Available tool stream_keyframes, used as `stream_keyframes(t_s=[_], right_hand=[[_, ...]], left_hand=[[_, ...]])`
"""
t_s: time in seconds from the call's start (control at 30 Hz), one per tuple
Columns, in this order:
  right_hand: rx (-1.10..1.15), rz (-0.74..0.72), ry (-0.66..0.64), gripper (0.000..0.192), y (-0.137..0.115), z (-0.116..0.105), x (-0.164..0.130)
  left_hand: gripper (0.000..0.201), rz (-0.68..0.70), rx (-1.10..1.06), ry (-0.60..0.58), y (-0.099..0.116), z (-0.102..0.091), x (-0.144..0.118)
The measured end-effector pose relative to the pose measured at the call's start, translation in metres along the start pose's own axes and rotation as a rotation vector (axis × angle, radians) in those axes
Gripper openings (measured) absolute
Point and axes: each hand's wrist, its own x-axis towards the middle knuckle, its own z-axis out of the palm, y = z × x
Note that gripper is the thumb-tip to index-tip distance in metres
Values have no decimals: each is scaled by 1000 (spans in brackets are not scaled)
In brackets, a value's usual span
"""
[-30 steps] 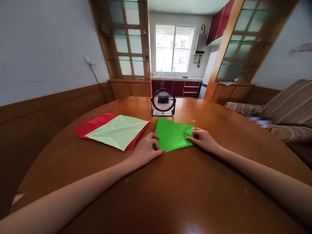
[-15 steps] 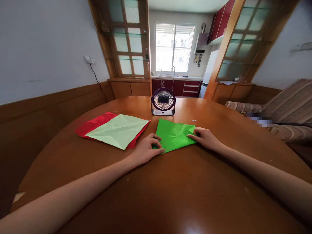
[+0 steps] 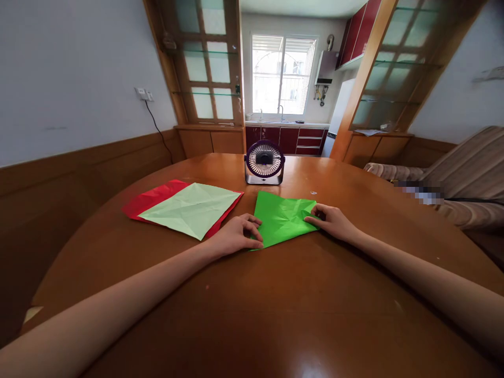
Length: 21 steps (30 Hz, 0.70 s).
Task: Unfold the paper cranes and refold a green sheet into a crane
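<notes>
A creased sheet of green paper [image 3: 281,220] lies on the table between my two hands. My left hand [image 3: 240,233] rests at its left edge, thumb over the near left corner and curled fingers on the side; a gap shows between thumb and fingers. At the right corner, my right hand [image 3: 328,220] pinches the paper between thumb and fingers, with a bit of that corner lifted. Left of my left hand lies a creased pale green sheet [image 3: 192,207] on top of red paper [image 3: 147,202], which shows along its sides.
A small dark purple desk fan [image 3: 264,163] stands behind the green paper on the round wooden table [image 3: 275,304]. A little whitish scrap [image 3: 313,192] lies to its right. A striped sofa [image 3: 468,173] is beyond the table's right edge.
The near left corner of the green paper now shows below my left thumb, lying flatter. My left thumb has shifted slightly left; my right hand keeps its grip.
</notes>
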Motion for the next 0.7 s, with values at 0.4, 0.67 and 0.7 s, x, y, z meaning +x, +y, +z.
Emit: stream_keyframes(t_s=[0.4,0.67,0.7], right_hand=[[-13,-19,-3,32,1,1,-1],[-7,-18,-6,31,-1,1,-1],[-8,-19,-7,31,-1,1,-1]], left_hand=[[37,106,20,-273,-6,-26,4],[33,141,58,-384,-1,-31,-1],[30,147,77,-383,1,-30,-4]])
